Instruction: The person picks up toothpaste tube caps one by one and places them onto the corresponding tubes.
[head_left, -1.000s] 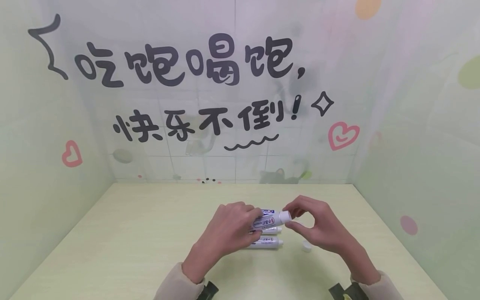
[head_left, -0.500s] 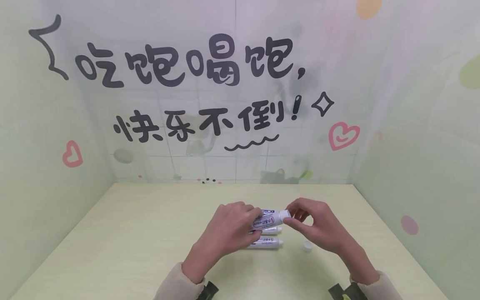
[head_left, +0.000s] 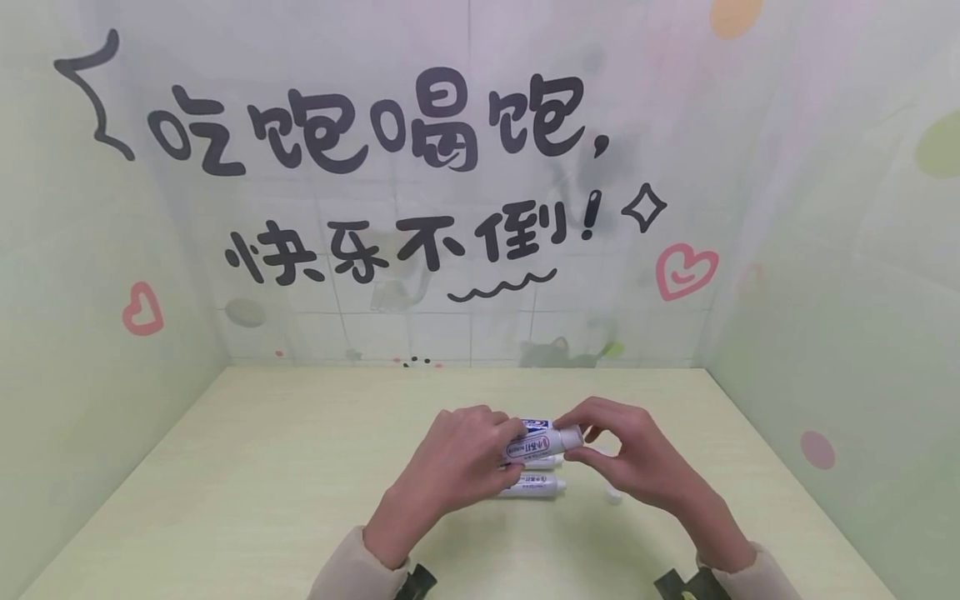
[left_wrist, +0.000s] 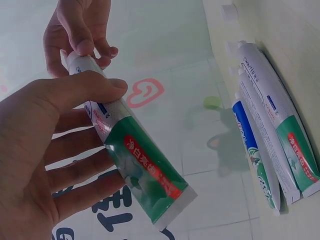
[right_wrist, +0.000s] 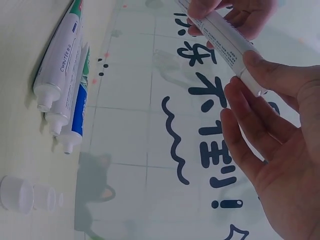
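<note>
My left hand (head_left: 465, 454) grips a white toothpaste tube (head_left: 527, 447) above the table, thumb on one side and fingers on the other. In the left wrist view the tube's green lower half (left_wrist: 145, 170) and flat crimped end show. A white cap (head_left: 572, 436) sits on the tube's right end. Thumb and forefinger of my right hand (head_left: 637, 450) pinch this cap, the other fingers loosely bent. Beneath lie three more toothpaste tubes, side by side and without caps: a large white one (right_wrist: 54, 65), a slimmer one (left_wrist: 262, 130) and a blue-banded one (right_wrist: 80, 107).
Three loose white caps stand on the table near the tube necks: a large cap (right_wrist: 16, 194), a smaller cap (right_wrist: 45, 197) and a tiny cap (right_wrist: 61, 199) behind. Printed wall panels enclose the pale wooden table (head_left: 262, 483) at the back and sides.
My right hand has moved slightly left, its thumb and forefinger shifting from the cap's end to around its sides. The left hand and its toothpaste tube stay almost in place.
</note>
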